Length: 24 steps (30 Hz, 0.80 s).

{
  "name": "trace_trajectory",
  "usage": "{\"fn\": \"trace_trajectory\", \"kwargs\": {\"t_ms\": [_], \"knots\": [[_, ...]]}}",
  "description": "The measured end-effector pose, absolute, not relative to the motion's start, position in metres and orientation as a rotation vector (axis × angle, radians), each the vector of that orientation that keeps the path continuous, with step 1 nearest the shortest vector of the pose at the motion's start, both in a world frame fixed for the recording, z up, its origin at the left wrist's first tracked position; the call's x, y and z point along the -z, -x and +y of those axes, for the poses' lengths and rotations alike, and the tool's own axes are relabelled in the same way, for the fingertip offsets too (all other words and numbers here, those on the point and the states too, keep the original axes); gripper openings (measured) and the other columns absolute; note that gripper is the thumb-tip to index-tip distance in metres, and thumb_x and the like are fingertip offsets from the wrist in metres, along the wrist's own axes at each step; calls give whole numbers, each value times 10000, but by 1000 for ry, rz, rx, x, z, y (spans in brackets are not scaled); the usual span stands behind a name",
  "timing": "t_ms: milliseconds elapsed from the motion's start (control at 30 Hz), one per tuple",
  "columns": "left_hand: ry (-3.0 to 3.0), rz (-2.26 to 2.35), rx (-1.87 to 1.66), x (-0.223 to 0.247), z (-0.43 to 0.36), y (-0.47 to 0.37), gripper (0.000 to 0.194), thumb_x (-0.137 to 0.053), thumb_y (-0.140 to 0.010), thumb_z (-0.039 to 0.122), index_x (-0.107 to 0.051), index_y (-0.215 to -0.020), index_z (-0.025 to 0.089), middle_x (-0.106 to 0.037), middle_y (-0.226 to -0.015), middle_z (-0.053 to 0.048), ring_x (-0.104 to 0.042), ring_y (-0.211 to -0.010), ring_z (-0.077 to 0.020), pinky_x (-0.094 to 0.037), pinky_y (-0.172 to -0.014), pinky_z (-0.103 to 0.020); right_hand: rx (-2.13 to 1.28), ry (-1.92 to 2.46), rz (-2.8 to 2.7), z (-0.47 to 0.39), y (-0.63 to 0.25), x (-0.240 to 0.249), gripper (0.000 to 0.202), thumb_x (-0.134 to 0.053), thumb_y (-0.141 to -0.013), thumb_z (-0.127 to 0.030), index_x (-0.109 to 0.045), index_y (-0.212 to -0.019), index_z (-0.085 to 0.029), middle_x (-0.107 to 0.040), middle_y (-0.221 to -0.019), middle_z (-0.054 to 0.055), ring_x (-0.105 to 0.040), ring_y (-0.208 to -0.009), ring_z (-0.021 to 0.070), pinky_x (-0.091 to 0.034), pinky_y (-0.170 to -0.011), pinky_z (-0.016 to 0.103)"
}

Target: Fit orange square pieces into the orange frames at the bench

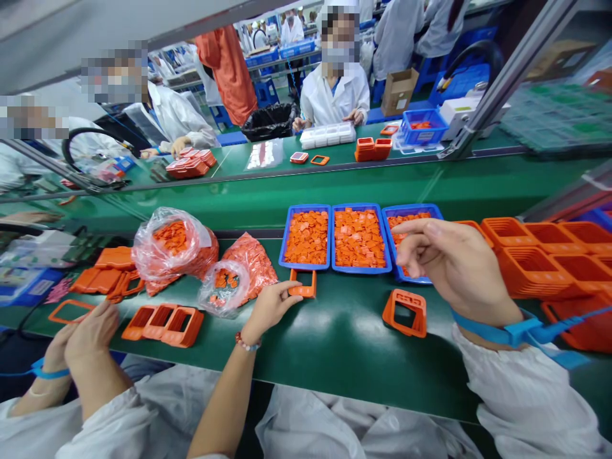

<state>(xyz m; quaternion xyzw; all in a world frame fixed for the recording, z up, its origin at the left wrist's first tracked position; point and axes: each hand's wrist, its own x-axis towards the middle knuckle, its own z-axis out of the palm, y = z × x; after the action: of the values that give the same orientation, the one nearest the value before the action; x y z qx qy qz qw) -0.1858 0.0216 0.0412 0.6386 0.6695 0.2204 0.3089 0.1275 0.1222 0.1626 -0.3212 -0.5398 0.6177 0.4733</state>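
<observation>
My left hand (273, 310), with a beaded bracelet at the wrist, pinches the lower edge of an orange plastic frame (310, 290) on the green bench. Just beyond that frame stand two blue trays of small orange pieces (306, 238). My right hand (454, 266), wearing a blue wrist strap, is raised in front of a third blue tray (433, 207) and partly covers it. Its fingers are curled towards the thumb; whatever may be between them is too small to make out. Below it lies a small stack of orange frames (405, 312).
Tall stacks of orange frames (535, 271) crowd the right side. Left of my left hand are plastic bags of orange parts (173, 245) and more frame stacks (165, 325). A co-worker's hands (90, 335) hold a frame at the far left. Another person sits opposite, behind a metal rail.
</observation>
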Motion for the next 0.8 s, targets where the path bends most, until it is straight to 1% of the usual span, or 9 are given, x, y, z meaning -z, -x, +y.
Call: {"fn": "trace_trajectory", "kwargs": {"t_ms": [100,267,400,467,500,567,600,700,800], "knots": [[-1683,1776,-577,-43,22,185,421,-634,-879,456,-700,-1168,157,-470,-610,49,-411,-567,-120,-310,-560,-239,-1493,794,-1343,122,-128,-163,301,-667,-874,-462,-751,-912,-176,-698,-624,38,-564,-431,130,-440,-412,256],[-1697,1798,-544,-49,20,186,461,-681,-844,388,-658,-1243,160,-468,-595,66,-430,-554,-119,-328,-569,-237,-1407,854,-1500,122,-137,-159,245,-657,-887,-407,-739,-941,-182,-707,-652,33,-587,-459,128,-459,-449,251],[-1727,1795,-609,-61,16,187,484,-656,-862,439,-644,-1252,153,-471,-593,69,-422,-539,-111,-337,-562,-233,-1210,1044,-2157,116,-153,-138,286,-587,-923,-434,-739,-902,-192,-722,-684,41,-671,-585,170,-503,-543,273],[-1731,1792,-661,-69,15,186,460,-627,-882,457,-656,-1217,144,-465,-585,69,-414,-527,-105,-327,-548,-230,-917,1162,-2570,108,-161,-119,267,-628,-889,-400,-743,-1017,-196,-756,-803,65,-722,-730,231,-545,-646,328],[-1731,1788,-690,-73,14,185,442,-614,-891,456,-663,-1198,143,-458,-579,70,-409,-521,-102,-321,-540,-228,-702,1218,-2706,103,-165,-107,311,-661,-854,-349,-726,-1115,-193,-767,-931,93,-731,-838,272,-561,-713,370],[-1727,1773,-743,-80,13,182,402,-592,-906,443,-679,-1162,145,-437,-564,73,-396,-508,-97,-311,-526,-226,-352,1258,-2844,93,-171,-85,495,-724,-756,-245,-679,-1244,-177,-710,-1202,149,-686,-1068,343,-559,-850,442],[-1726,1764,-766,-84,14,179,381,-586,-911,434,-687,-1144,149,-430,-557,73,-391,-504,-95,-308,-521,-225,-265,1263,-2880,89,-173,-74,577,-753,-718,-241,-659,-1283,-174,-671,-1283,166,-665,-1116,359,-561,-867,457],[-1745,1728,-814,-93,17,169,325,-585,-918,404,-710,-1097,164,-449,-551,66,-397,-498,-90,-307,-513,-224,-151,1305,-2923,83,-177,-52,699,-781,-672,-243,-618,-1348,-168,-631,-1339,192,-673,-1093,375,-581,-823,475],[-1788,1653,-871,-106,25,155,266,-593,-919,353,-722,-1064,171,-518,-557,51,-426,-490,-88,-335,-520,-227,-114,1298,-2940,83,-178,-43,650,-731,-714,-238,-618,-1350,-169,-662,-1280,191,-700,-1028,365,-587,-797,473]]}}
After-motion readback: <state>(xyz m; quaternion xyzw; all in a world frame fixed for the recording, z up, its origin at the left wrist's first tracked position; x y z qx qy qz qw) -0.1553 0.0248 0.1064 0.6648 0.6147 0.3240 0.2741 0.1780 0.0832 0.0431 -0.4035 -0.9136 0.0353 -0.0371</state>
